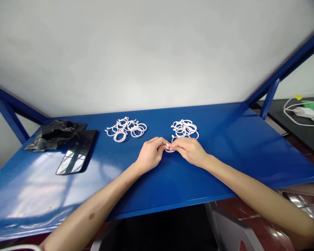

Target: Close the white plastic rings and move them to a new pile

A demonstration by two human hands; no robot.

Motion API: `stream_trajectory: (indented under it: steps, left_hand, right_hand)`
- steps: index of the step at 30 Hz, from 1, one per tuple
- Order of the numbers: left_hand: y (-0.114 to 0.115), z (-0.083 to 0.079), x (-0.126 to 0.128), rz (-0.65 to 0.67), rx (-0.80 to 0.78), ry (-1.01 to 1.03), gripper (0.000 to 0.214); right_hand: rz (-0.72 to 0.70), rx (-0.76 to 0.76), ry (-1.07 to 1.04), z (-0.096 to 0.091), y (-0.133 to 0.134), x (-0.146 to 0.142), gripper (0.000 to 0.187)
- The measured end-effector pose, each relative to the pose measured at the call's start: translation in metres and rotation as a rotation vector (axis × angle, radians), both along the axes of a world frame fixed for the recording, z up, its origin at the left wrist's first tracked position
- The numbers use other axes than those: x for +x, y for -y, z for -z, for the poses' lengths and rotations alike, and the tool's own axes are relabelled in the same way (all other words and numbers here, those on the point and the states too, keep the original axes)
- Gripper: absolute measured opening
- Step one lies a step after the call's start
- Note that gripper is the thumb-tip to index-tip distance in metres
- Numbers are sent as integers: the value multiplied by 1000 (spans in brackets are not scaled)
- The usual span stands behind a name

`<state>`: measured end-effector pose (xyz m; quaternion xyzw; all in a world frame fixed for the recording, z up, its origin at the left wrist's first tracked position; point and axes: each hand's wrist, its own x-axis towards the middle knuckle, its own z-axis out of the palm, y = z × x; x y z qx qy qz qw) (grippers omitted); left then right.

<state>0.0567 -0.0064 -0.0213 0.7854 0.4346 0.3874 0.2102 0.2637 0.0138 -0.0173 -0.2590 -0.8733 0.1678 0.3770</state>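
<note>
Between my fingertips is a white plastic ring (pixel 170 151), mostly hidden; its lower curve shows under the fingers and a small white knob sticks up. My left hand (pixel 153 153) pinches it from the left, thumb and index finger pressed together. From the right, my right hand (pixel 189 150) closes on the same ring, so the two hands nearly touch. Just behind my right hand lies a loose pile of white rings (pixel 184 128) with small knobbed ends. A second pile of similar white rings (pixel 127 129) spreads to the left of it.
On the left of the blue table (pixel 178 181) lie a crumpled black plastic bag (pixel 56 134) and a black phone (pixel 77 153). Blue metal braces (pixel 270 97) rise at both sides against the wall. A white charger with its cable (pixel 306 112) rests on a dark surface at right.
</note>
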Motion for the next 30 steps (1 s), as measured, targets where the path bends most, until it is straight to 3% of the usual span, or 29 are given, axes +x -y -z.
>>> stream_trajectory:
  steps: [4,8,11,16,22,26,30]
  left_hand:
    - [-10,-5,-6,-56,81,-242,14]
    - [-26,-10,-24,-338,255,-570,28]
    - [-36,-8,-43,-481,251,-706,23]
    - [-44,-4,-56,-477,230,-707,17]
    - [-40,-5,-46,-476,481,-536,16]
    - [-29,-7,-34,-333,596,-413,22]
    - [-18,-7,-22,-110,636,-392,32]
  right_hand:
    - [99,55,72,-7,-11,3,17]
    - [280,62,102,-10,-27,16,13]
    - [359,60,108,-5,-36,24,9]
    - [404,65,116,6,-40,23,3]
    - [433,109,74,-3,-34,19,9]
    - [364,97,27,-12,-26,15,11]
    - [254,-57,-3,-15,-17,10,25]
